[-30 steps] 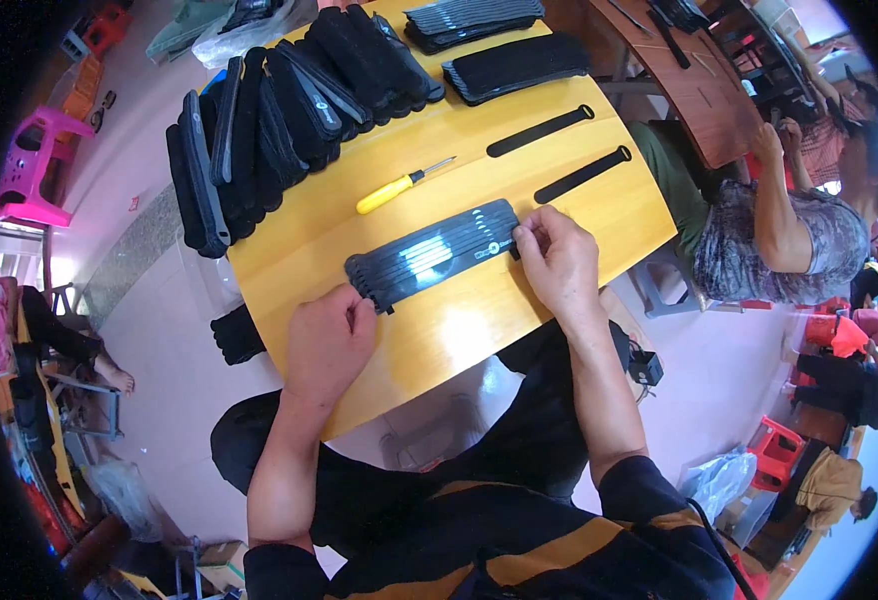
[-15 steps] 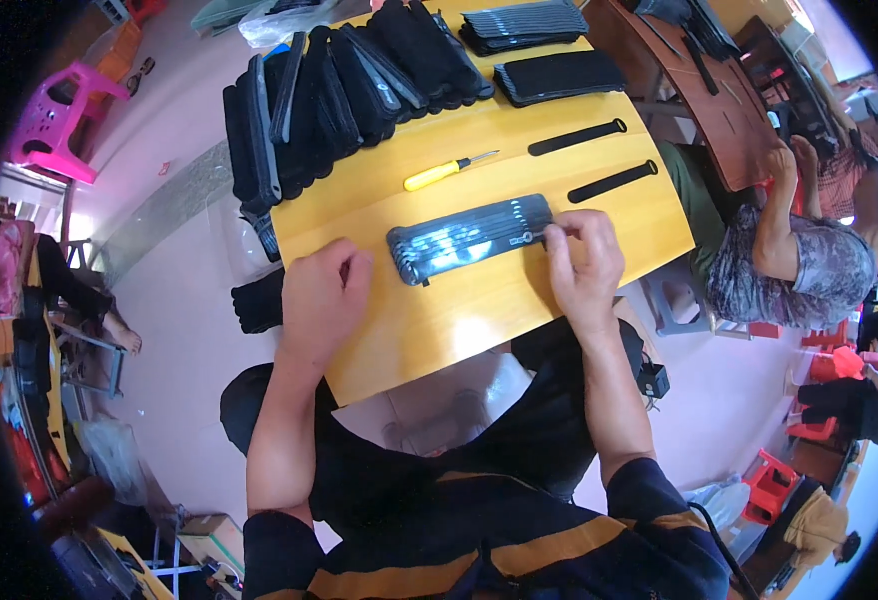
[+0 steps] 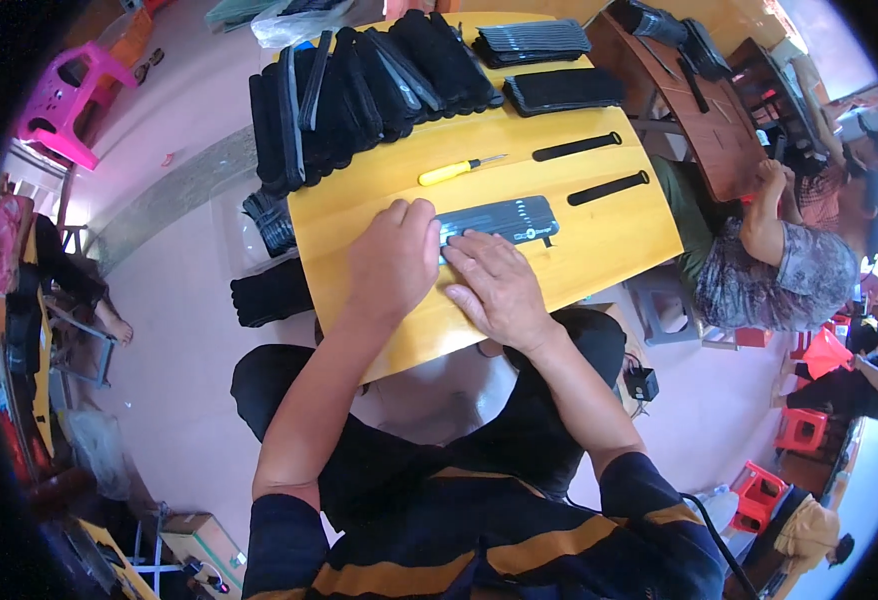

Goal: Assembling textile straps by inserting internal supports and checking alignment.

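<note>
A flat bundle of black straps [image 3: 509,215] with a glossy top lies at the middle of the yellow table. My left hand [image 3: 396,258] is curled closed at its left end, covering that end, and the grip itself is partly hidden. Flat on the bundle's near edge rests my right hand [image 3: 502,290], fingers stretched out and thumb apart. Beyond the bundle lies a screwdriver [image 3: 446,173] with a yellow handle. Two single black straps, one farther back [image 3: 577,147] and one nearer [image 3: 609,188], lie to the right, each with a loop at its end.
Many black strap bundles [image 3: 359,95] line the table's far left edge. Two neat stacks, a grey-black one [image 3: 534,42] and a black one [image 3: 566,90], sit at the far right. More bundles [image 3: 271,290] hang beside the left edge. A co-worker [image 3: 779,260] sits at a brown table [image 3: 694,120].
My left hand has moved right and forward onto the bundle's left end. My right hand has left its right end and moved left to lie on its near edge.
</note>
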Action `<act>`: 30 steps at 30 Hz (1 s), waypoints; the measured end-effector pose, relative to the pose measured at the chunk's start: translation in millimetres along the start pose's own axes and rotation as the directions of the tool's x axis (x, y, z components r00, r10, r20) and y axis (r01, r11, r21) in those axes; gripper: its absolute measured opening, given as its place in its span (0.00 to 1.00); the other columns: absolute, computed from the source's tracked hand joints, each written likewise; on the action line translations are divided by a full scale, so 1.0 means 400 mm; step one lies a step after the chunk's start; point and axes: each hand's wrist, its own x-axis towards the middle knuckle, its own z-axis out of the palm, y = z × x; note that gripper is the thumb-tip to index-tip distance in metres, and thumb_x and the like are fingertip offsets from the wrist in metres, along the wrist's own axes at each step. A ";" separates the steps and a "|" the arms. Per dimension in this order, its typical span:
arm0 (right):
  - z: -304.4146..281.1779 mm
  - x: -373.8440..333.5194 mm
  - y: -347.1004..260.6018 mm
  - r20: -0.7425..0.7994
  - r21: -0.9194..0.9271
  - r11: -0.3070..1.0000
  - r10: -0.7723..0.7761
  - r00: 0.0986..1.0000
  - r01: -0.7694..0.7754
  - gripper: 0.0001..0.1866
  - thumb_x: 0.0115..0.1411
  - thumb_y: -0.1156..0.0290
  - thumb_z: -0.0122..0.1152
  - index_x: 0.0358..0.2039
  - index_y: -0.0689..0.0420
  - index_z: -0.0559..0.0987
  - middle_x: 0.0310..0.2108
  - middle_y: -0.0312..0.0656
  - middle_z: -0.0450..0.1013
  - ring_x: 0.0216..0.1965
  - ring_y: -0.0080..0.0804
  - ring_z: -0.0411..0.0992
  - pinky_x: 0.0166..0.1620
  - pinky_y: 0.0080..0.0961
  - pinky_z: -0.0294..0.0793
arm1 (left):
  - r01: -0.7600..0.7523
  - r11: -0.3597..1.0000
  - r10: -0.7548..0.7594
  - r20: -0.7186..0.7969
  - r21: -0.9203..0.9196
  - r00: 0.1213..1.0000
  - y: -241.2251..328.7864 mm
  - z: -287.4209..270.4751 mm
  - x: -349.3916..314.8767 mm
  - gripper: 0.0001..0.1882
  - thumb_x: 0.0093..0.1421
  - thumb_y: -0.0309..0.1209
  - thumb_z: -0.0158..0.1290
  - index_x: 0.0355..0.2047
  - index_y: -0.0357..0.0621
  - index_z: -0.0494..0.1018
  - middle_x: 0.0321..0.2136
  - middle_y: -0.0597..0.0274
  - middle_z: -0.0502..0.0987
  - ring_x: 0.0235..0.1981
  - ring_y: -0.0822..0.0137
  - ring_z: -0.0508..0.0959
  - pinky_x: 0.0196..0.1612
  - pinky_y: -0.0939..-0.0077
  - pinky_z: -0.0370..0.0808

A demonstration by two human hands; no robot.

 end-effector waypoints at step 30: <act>-0.073 -0.110 0.129 0.060 -0.404 0.850 0.394 0.917 -0.339 0.55 0.64 0.29 0.45 0.72 0.68 0.55 0.75 0.61 0.47 0.76 0.55 0.45 0.72 0.58 0.48 | -0.111 0.956 0.103 0.043 0.272 0.994 -0.060 0.088 0.011 0.06 0.64 0.33 0.56 0.34 0.45 0.73 0.31 0.55 0.76 0.35 0.51 0.79 0.35 0.54 0.77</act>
